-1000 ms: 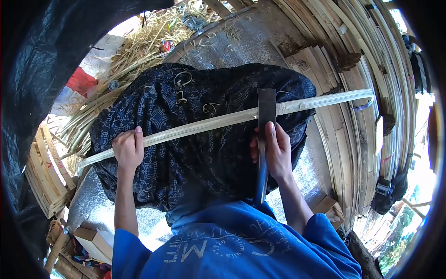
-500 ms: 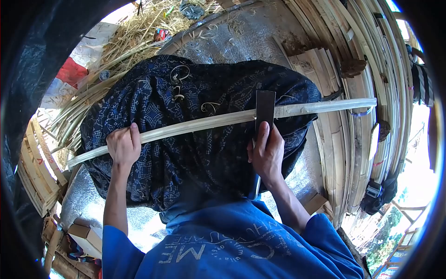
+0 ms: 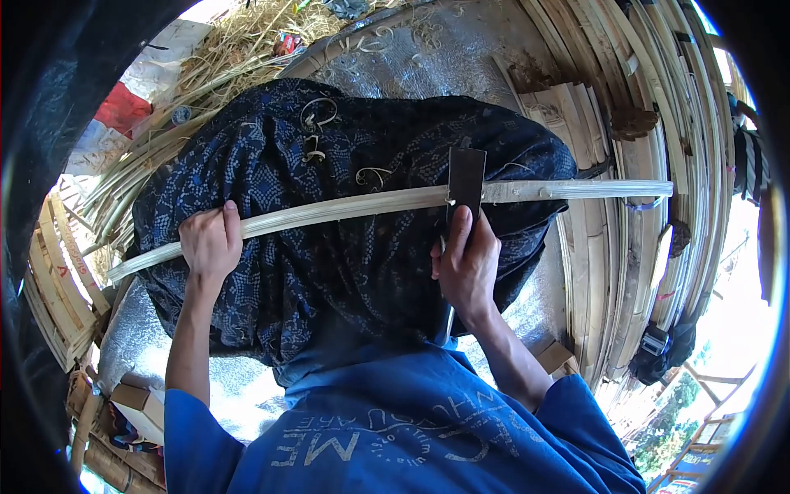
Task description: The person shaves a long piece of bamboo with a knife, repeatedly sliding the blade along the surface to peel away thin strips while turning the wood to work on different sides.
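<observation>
A long pale strip of split bamboo or wood (image 3: pixel 346 206) lies across my lap over a dark blue patterned cloth (image 3: pixel 329 280). Near its left end, my left hand (image 3: pixel 211 240) is closed round the strip, thumb pointing up. My right hand (image 3: pixel 467 267) grips a knife (image 3: pixel 467 171) with a broad, dark, square-ended blade. The blade crosses the strip right of its middle, and my thumb presses on the blade's lower part. Below my right hand, part of a long handle shows; the rest is hidden. Thin curled shavings (image 3: pixel 315 155) rest on the cloth.
Stacked long strips (image 3: pixel 625 272) stand along the right side. Loose straw and shavings (image 3: pixel 239 58) spread at the upper left. Silvery sheeting (image 3: pixel 436 62) covers the floor. A cardboard box (image 3: pixel 140 407) sits at the lower left, and a wooden crate (image 3: pixel 58 284) stands above it.
The knife has shifted slightly left along the strip. My left hand keeps its hold near the left end. The whole view has shifted a little.
</observation>
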The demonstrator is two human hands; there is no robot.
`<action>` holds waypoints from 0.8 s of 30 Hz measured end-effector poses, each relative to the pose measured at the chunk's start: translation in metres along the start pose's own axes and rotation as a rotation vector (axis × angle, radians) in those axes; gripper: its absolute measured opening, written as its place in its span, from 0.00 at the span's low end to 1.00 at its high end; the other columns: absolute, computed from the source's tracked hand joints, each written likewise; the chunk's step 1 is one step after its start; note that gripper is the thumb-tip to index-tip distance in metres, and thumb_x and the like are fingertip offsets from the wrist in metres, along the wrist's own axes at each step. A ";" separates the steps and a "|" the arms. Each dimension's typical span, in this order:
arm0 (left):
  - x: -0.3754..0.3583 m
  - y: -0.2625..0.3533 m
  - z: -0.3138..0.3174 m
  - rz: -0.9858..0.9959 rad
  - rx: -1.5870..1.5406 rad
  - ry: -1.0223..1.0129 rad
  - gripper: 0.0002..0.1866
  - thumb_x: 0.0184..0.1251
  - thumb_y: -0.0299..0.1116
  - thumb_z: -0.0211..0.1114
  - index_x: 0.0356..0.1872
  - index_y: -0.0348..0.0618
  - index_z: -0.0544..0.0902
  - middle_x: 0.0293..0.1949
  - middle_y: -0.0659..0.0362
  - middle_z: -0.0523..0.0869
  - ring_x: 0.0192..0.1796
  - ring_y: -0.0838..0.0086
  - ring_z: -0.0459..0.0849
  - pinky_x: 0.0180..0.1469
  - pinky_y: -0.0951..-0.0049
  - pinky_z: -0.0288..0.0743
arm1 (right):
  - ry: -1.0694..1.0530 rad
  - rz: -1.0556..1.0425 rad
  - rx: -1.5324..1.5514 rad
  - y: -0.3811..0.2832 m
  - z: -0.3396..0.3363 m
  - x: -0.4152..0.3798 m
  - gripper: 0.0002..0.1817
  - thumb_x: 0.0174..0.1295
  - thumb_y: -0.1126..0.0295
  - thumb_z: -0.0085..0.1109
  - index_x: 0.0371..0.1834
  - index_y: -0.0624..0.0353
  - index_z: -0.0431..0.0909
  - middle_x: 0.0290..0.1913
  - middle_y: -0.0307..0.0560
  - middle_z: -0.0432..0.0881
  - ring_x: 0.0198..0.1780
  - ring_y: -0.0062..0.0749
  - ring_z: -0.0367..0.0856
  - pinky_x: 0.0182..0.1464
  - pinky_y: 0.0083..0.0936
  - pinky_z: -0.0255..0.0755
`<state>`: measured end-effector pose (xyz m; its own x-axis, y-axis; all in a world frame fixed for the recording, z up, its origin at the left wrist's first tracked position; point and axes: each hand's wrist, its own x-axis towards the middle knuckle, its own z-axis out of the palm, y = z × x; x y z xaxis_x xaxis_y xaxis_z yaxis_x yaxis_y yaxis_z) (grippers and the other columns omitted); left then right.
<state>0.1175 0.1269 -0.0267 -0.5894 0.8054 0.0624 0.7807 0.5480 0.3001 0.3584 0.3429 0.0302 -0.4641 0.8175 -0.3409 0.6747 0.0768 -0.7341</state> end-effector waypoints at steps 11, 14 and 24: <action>-0.001 0.000 0.000 0.020 0.014 0.020 0.21 0.67 0.30 0.53 0.11 0.37 0.76 0.13 0.50 0.77 0.15 0.58 0.77 0.21 0.63 0.70 | -0.013 0.038 -0.021 -0.003 0.008 -0.002 0.16 0.71 0.63 0.46 0.33 0.68 0.69 0.17 0.58 0.77 0.21 0.56 0.81 0.23 0.40 0.73; 0.000 -0.001 0.000 0.021 0.023 0.012 0.21 0.67 0.30 0.53 0.11 0.37 0.76 0.13 0.50 0.78 0.15 0.58 0.78 0.21 0.63 0.70 | -0.021 0.050 -0.018 -0.008 0.007 -0.002 0.18 0.72 0.61 0.44 0.34 0.68 0.69 0.17 0.57 0.77 0.19 0.51 0.81 0.22 0.37 0.74; -0.001 0.003 -0.009 0.013 -0.026 0.013 0.21 0.68 0.30 0.52 0.12 0.37 0.77 0.14 0.49 0.78 0.16 0.57 0.78 0.23 0.62 0.71 | -0.181 0.172 0.296 -0.017 -0.006 -0.008 0.24 0.75 0.53 0.38 0.35 0.66 0.70 0.20 0.47 0.78 0.20 0.29 0.82 0.22 0.24 0.73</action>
<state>0.1187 0.1259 -0.0168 -0.5817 0.8096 0.0787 0.7829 0.5310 0.3242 0.3543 0.3384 0.0486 -0.4702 0.6883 -0.5524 0.5690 -0.2420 -0.7859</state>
